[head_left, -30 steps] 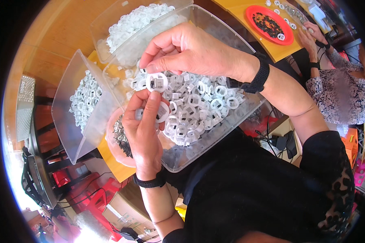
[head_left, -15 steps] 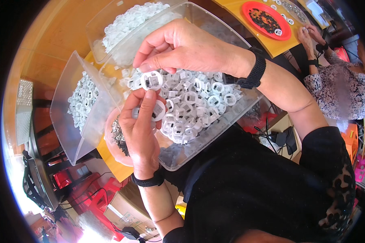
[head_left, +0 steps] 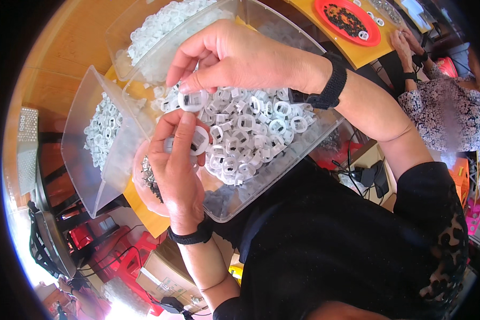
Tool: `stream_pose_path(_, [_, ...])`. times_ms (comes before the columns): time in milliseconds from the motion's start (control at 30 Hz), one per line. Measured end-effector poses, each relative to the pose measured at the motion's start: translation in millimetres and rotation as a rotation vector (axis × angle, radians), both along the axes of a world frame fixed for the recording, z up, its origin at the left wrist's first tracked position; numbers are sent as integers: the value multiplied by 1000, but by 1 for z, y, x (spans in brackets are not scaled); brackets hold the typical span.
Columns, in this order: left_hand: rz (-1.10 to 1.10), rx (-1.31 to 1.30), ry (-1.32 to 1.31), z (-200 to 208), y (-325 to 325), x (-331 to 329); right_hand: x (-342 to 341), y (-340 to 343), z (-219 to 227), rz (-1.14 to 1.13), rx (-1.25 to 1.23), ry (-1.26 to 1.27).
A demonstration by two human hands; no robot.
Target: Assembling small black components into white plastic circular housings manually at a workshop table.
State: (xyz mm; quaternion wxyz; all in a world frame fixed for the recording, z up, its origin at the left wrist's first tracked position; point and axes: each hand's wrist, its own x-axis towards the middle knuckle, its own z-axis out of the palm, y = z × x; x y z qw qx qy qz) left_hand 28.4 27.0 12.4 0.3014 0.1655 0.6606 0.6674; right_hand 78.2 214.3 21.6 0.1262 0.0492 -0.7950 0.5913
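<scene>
A round white plastic piece [head_left: 193, 100] with a dark square centre is held between my two hands. From above, my right hand [head_left: 224, 57] pinches its upper edge between thumb and fingers. My left hand [head_left: 177, 170] sits lower, its thumb tip at the piece's bottom edge. Between the left fingers is a second round white piece [head_left: 200, 141], and part of what looks like another shows behind the thumb. Both hands are over a large clear plastic bin [head_left: 282, 173], heaped with similar white pieces [head_left: 245, 136].
A tilted clear bin [head_left: 76, 154] and another behind [head_left: 114, 45] also hold white pieces. A pink bowl [head_left: 157, 208] of small metal parts is beside my left wrist. At upper right, a co-worker's hands [head_left: 402, 50] are by a red tray [head_left: 374, 37]. A cardboard box [head_left: 170, 272] stands lower left.
Both hands, with the white pieces, have shifted slightly left in the picture. The bins and tray appear shifted slightly left and up too. My grip looks much the same.
</scene>
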Motion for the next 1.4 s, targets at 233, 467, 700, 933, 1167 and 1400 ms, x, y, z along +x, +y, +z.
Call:
stream_pose_path(233, [8, 16, 20, 1, 1, 1, 0, 3, 1, -39, -7, 10])
stream_pose_path(467, [4, -2, 5, -2, -1, -1, 0, -1, 2, -6, -62, -12])
stream_pose_path(700, [10, 20, -7, -2, -2, 0, 0, -1, 2, 21, -93, 44])
stream_pose_path(933, [8, 24, 3, -2, -2, -1, 0, -2, 4, 9, -101, 28])
stream_pose_path(1167, [-10, 31, -3, -1, -4, -3, -2, -3, 3, 1, -104, 11])
stream_pose_path(1400, [-95, 60, -182, 3, -3, -22, -7, 10, -16, -307, 362, 101])
